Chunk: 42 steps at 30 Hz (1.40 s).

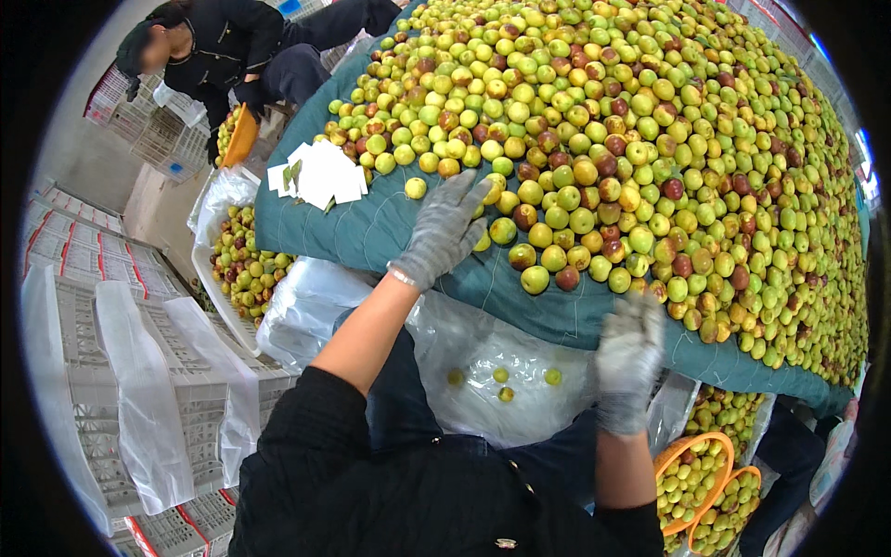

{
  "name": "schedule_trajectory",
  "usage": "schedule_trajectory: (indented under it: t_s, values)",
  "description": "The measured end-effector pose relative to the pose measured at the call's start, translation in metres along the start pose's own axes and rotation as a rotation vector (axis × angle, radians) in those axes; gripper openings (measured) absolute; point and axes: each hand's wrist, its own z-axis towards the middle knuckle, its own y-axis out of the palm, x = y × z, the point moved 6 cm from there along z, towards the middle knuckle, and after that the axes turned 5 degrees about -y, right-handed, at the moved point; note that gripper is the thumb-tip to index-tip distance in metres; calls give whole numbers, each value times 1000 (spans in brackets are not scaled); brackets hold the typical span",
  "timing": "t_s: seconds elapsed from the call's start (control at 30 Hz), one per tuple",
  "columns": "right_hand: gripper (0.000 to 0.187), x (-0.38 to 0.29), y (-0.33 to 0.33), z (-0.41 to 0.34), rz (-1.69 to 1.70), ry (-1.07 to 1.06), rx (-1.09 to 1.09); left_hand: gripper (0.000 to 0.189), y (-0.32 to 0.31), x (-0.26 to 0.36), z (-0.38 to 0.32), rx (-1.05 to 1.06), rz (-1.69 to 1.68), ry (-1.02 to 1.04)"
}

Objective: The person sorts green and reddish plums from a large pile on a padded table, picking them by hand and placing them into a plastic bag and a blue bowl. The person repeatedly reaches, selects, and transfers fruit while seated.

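Note:
A large heap of green and reddish jujube fruits [626,139] covers a table draped in teal padded cloth [334,233]. My left hand [445,226], in a grey striped knit glove, lies over the cloth at the heap's near edge, fingers spread and touching or beside a few fruits; whether it holds one is hidden. My right hand [630,355], in a similar glove, is blurred at the cloth's front edge, its fingertips close to fruits; its grip cannot be made out. Between my arms, a clear plastic liner [515,411] before me holds several loose fruits.
White paper slips [324,174] lie on the cloth. A lined crate of fruit [219,292] stands left, beside stacked white plastic crates [167,390]. Orange baskets of fruit [727,445] stand lower right. A person [223,56] in dark clothes holds an orange basket [241,139] at upper left.

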Motion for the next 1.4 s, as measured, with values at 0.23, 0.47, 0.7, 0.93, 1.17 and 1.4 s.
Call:
schedule_trajectory:
  t_s: [0.23, 0.47, 0.7, 0.93, 1.17, 1.4]
  values:
    - [28, 72, -20, -1, -126, 233, 178, 56, 25, 11, -4, -158, 167, 101]
    - [32, 70, -27, 13, -173, 121, 139, 51, 17, 10, -17, -86, 69, 94]
    - [35, 59, -23, 8, -289, 30, 110, 31, 14, 57, -55, 12, -450, 52]
    - [45, 68, -10, 25, -734, 38, -26, 48, 52, 80, -49, -271, -111, -101]
    - [48, 70, 31, 33, -1577, -476, -394, 45, 55, 75, -51, -297, -146, -184]
    - [42, 78, 16, 36, -590, 39, -294, 37, 40, 75, -55, -110, -511, -175]
